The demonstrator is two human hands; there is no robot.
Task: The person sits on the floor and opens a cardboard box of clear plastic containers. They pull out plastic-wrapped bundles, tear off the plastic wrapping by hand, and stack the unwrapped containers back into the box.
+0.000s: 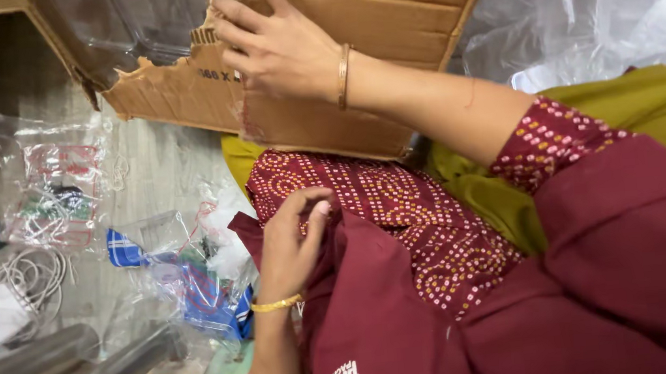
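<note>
My right hand (278, 49) reaches forward and grips the torn edge of a brown cardboard box (367, 18) that lies tipped against my lap. A thin bangle sits on that wrist. My left hand (294, 241), with a gold bangle, rests with curled fingers on the plain maroon cloth (375, 318) over my lap. Its fingertips touch a fold of the cloth, and I cannot tell whether they pinch it. Under the box lies maroon fabric with white dots (407, 221) and an olive-green cloth (643, 103).
On the grey floor at left lie clear plastic packets (52, 185), a blue checked item in a bag (198, 288), coiled white cord (31, 278) and steel bottles (118, 370). Crumpled clear plastic sheeting (573, 18) fills the upper right.
</note>
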